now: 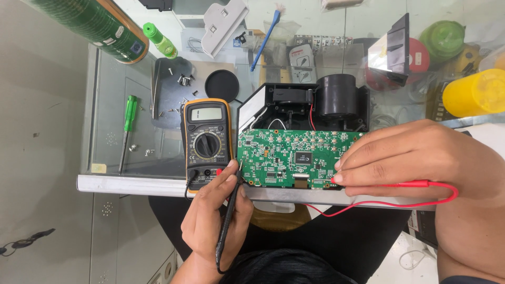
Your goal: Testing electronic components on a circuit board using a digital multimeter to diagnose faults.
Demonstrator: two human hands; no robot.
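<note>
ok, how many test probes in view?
2. Black probe in the left hand, tip at the green board's left edge; red probe under the right hand, at its right.

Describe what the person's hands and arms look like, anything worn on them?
Both hands are bare: no gloves, rings, watch or bracelets show on the left hand or the right hand. Both forearms are uncovered where visible; no sleeves show.

Multimeter (pixel 206 141), centre-left of frame, yellow-edged black body; its screen (pixel 206 113) is a small grey-green rectangle at the top. Upper left corner: green cylindrical can (pixel 94 23) with a printed label (pixel 117 38), white and blue patches near its orange rim. Top centre: white-and-red rectangular packet (pixel 302 60) lying on the glass.
</note>
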